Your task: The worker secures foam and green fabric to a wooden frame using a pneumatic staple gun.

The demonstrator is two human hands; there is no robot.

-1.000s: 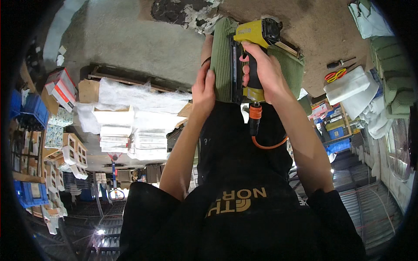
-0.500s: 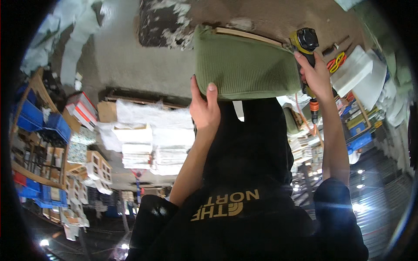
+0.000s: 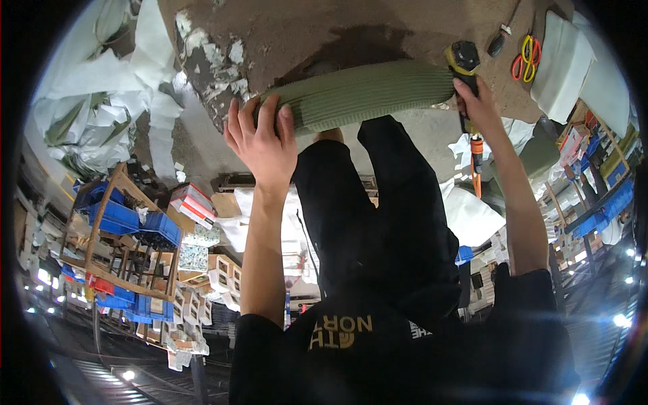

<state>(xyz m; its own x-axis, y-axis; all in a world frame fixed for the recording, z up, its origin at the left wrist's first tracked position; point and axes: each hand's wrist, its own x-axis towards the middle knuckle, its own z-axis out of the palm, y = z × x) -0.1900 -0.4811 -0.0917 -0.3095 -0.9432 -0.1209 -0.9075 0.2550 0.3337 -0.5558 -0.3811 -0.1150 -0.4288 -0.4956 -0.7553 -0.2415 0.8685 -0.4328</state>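
Observation:
A green ribbed upholstered panel lies across in front of my legs, its long padded edge turned toward me. My left hand grips the panel's left end, fingers over the fabric and thumb at the near side. At the opposite end my right hand is wrapped round the handle of a yellow and black air staple gun. The gun's head is beside the panel's right end; whether they touch I cannot tell. Below the grip hangs an orange hose fitting. The panel's far side is hidden.
Red and yellow scissors and a dark-handled tool lie on the brown work surface. White padding sheets are at the right. To the left are white scraps and a wooden rack with blue bins.
The panel has tilted, so its broad ribbed face has given way to a narrow edge. My left hand has shifted left along with its end. The staple gun stays in my right hand.

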